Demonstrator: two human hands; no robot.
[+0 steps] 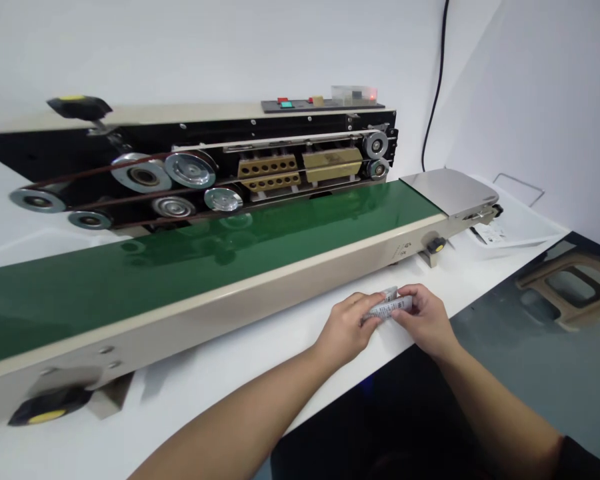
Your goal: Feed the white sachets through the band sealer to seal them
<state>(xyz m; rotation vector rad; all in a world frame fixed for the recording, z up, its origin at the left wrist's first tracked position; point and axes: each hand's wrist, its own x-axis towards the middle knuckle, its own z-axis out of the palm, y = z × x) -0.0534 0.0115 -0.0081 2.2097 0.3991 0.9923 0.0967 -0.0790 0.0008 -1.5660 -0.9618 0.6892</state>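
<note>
1. Sachet (pixel 390 307) sits over the white table (pixel 220 393), just beside the band sealer's (pixel 280 127) green conveyor belt (pixel 145 283).
2. Left hand (pixel 346 328) and right hand (pixel 423 321) grip it from opposite ends, holding it between them.
3. Fingers (pixel 370 304) of both hands pinch it, apparently keeping it folded.

Head-worn cam, single view, aimed fwd & down at hands (pixel 347 328) (pixel 425 321), close range.

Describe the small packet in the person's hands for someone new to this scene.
Find the sealing machine with a green conveyor belt on a white table. Near the belt's right end, the left hand and right hand meet. Between them is a small silver-white packet, the only thing held.
</note>
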